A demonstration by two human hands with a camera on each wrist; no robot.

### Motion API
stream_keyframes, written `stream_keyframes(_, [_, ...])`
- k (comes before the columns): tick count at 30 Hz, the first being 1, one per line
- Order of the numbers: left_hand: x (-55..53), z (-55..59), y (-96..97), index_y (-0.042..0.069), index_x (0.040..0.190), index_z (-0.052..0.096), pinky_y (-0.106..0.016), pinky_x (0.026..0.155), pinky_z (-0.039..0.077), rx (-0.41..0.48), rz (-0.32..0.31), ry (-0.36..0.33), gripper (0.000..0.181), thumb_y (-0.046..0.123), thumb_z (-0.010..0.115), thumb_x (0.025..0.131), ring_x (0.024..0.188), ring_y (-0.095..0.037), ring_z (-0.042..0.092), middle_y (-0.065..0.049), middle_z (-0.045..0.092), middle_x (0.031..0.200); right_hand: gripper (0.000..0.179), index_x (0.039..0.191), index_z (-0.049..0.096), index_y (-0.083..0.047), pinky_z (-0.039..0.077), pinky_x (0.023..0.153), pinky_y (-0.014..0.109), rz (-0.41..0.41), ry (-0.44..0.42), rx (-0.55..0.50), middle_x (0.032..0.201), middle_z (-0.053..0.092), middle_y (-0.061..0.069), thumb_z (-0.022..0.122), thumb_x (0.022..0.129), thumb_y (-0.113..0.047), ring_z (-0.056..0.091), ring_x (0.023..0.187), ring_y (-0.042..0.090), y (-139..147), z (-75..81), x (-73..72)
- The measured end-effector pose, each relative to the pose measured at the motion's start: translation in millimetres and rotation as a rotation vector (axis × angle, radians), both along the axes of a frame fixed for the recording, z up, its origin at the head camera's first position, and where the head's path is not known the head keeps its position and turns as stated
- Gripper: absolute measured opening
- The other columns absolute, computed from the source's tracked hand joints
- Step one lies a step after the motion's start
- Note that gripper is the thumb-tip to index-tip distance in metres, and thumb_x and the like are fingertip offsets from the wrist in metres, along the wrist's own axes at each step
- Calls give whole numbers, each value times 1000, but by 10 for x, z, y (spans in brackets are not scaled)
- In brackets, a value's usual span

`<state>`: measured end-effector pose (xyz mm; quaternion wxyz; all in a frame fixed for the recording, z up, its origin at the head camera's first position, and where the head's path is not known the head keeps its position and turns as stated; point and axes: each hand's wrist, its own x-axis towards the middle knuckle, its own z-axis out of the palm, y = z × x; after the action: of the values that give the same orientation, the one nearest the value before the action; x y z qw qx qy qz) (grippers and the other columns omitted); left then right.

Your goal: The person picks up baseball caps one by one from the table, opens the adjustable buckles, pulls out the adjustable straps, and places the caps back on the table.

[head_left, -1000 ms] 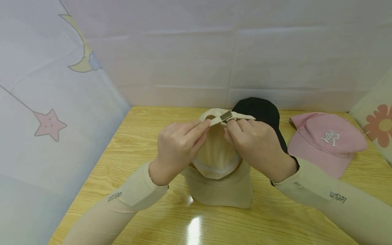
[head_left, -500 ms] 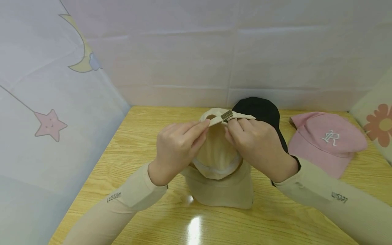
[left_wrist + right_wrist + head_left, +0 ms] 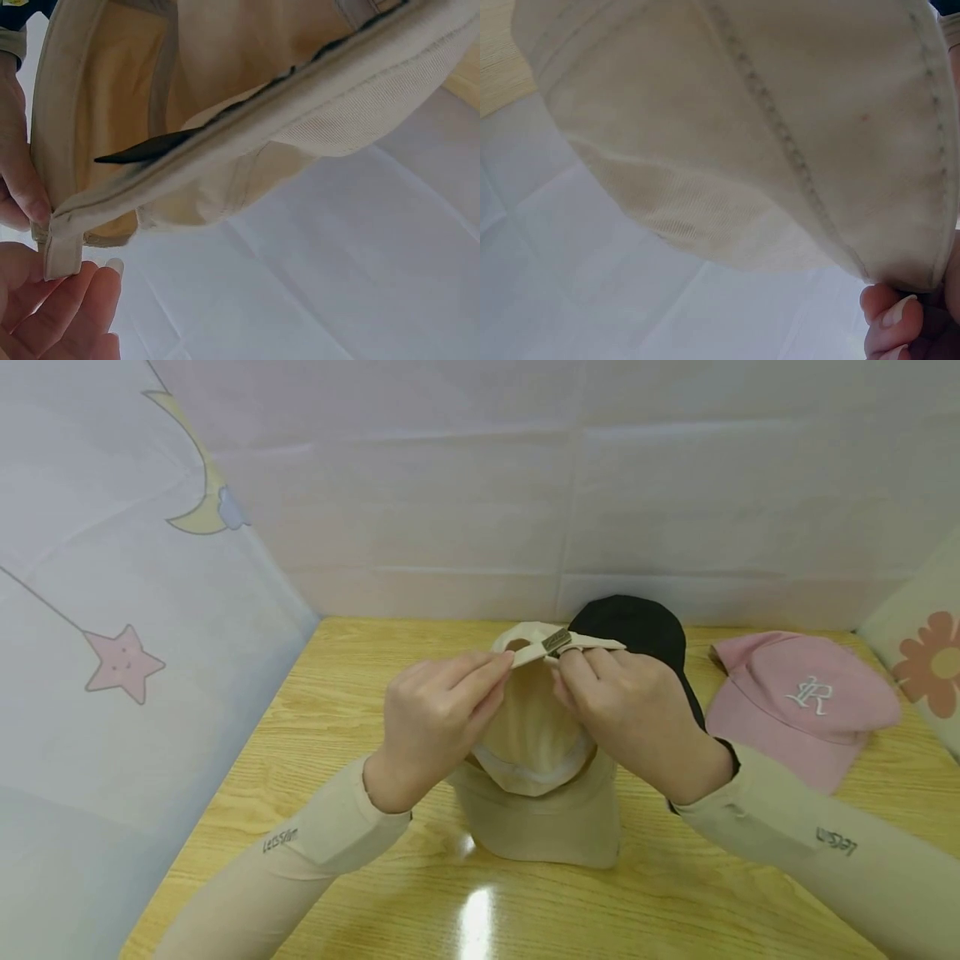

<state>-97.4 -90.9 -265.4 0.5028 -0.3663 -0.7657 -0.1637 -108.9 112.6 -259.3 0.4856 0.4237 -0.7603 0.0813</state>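
A beige cap (image 3: 536, 827) stands in the middle of the table, brim toward me, its hollow inside facing up. At its back, my left hand (image 3: 442, 714) pinches the strap (image 3: 529, 655) between thumb and fingers. My right hand (image 3: 626, 706) grips the strap's other side, beside the metal buckle (image 3: 557, 641). In the left wrist view the strap end (image 3: 64, 255) sits at the left fingertips (image 3: 94, 300). The right wrist view shows the cap's outer panels (image 3: 705, 150), with curled right fingers (image 3: 896, 319) at the lower edge. The right thumb is mostly hidden.
Behind my right hand lies a black cap (image 3: 630, 620), partly covered by the hand and the beige cap. A pink cap (image 3: 810, 693) with a white letter rests farther right. Pale fabric walls (image 3: 450, 510) border the wooden table (image 3: 315, 710) at the back and sides.
The metal buckle and strap have shifted very slightly up and to the right. Both hands keep their hold on the beige cap's strap.
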Motion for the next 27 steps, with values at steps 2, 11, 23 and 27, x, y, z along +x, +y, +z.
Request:
stream_keyframes(2, [0, -7, -13, 0, 93, 76, -31, 51, 52, -1, 2, 1, 11, 1, 72, 83, 61, -23, 67, -7, 73, 82, 37, 71, 44, 1, 25, 35, 29, 3, -2, -4, 53, 33, 6, 34, 105, -12, 28, 39, 17, 3, 1, -4])
stream_keyframes(11, [18, 26, -6, 1, 93, 76, -33, 54, 54, 10, 4, -11, 10, 3, 70, 85, 61, -22, 68, -8, 73, 83, 38, 70, 44, 1, 25, 34, 30, 13, -5, -17, 53, 33, 6, 35, 104, -12, 28, 38, 17, 2, 9, -3])
stream_keyframes(23, [23, 55, 24, 2, 94, 76, -30, 53, 52, -9, -9, 3, 13, 0, 68, 85, 62, -20, 67, -7, 73, 85, 37, 71, 44, 1, 24, 34, 29, 9, 4, -5, 52, 32, 6, 34, 104, -11, 27, 38, 16, 2, 21, 22])
stream_keyframes(27, [29, 46, 15, 1, 95, 76, -31, 53, 52, -11, -15, -1, 12, 0, 68, 86, 61, -21, 67, -8, 73, 85, 37, 71, 44, 2, 25, 34, 29, 6, 0, -1, 53, 33, 7, 34, 105, -11, 28, 38, 17, 8, 19, 27])
